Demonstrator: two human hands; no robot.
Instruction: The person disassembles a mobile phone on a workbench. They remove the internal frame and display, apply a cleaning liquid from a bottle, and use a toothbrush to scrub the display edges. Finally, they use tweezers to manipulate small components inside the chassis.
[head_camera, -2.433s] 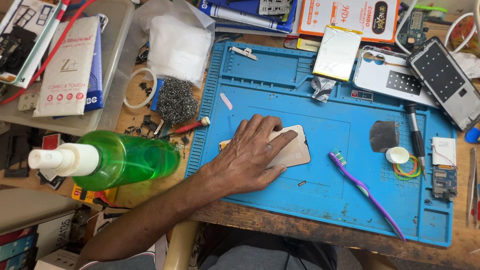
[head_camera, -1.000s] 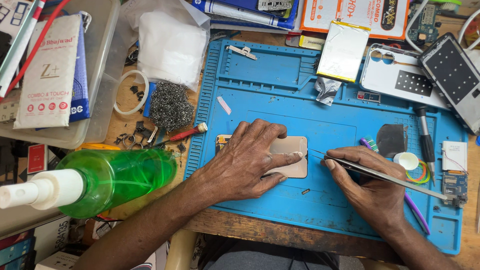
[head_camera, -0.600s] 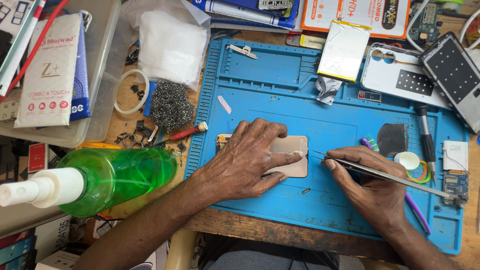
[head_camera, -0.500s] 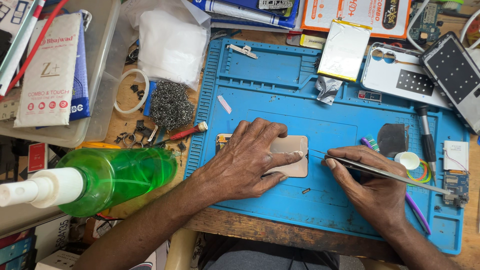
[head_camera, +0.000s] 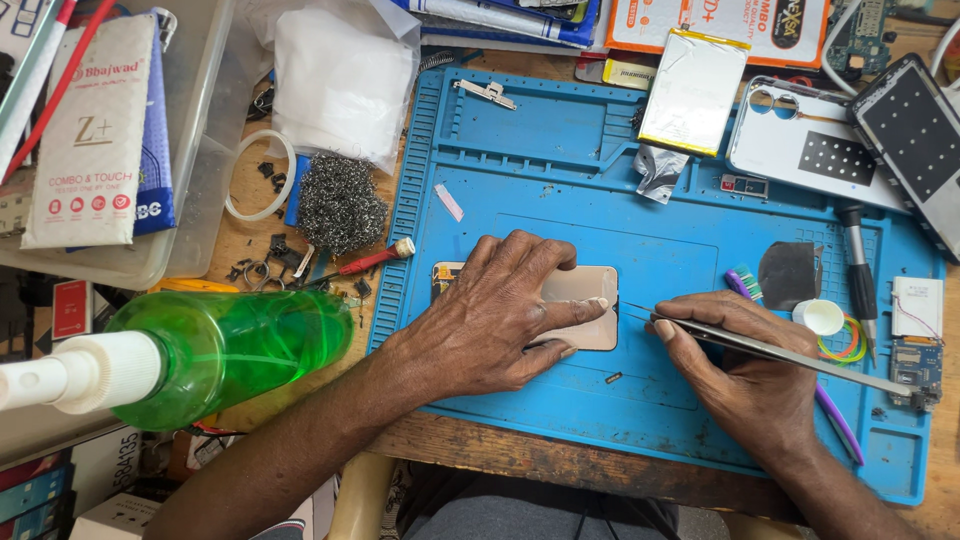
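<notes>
A small, flat, rose-gold phone back panel with rounded corners (head_camera: 582, 308) lies face down near the middle of the blue silicone repair mat (head_camera: 560, 150), its long sides running left to right; much of its left half is hidden, and only a dark corner shows at the far left. Slim, silver metal tweezers (head_camera: 770, 350) lie at a shallow slant, their fine closed tips pointing left, just beside the panel's right edge.

A worn wooden bench (head_camera: 480, 455) carried a blue silicone work mat (head_camera: 560, 150); a clear plastic bin (head_camera: 190, 200) sat far left, evenly lit.
</notes>
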